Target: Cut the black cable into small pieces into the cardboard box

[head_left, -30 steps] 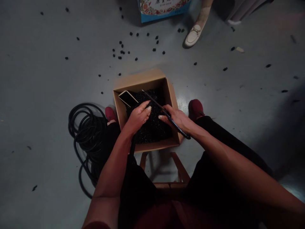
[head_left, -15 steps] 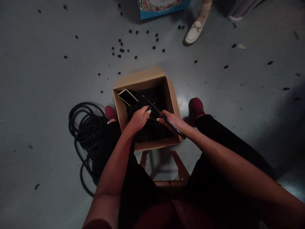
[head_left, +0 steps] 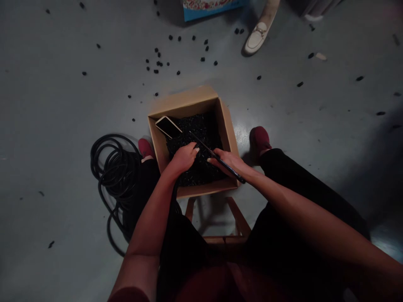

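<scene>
My left hand is closed over the box, gripping a black rubber hose whose short end shows at the fingertips. The hose runs back under my left forearm. My right hand is closed around scissors, seen nearly edge-on, their narrow blade pointing up and left past my left fingertips. Below both hands stands an open cardboard box with many short black pieces inside. A phone in a light case leans in the box's far left corner.
A coil of black hose lies left of the box by my left shoe. Several black pieces are scattered on the grey floor. Another person's white shoe and a blue printed carton are ahead. Wooden legs show near me.
The scissors' blade tip has dipped slightly toward my left hand, and the hose end at my fingertips shows less. The view has shifted a little; the hands hold nearly the same place.
</scene>
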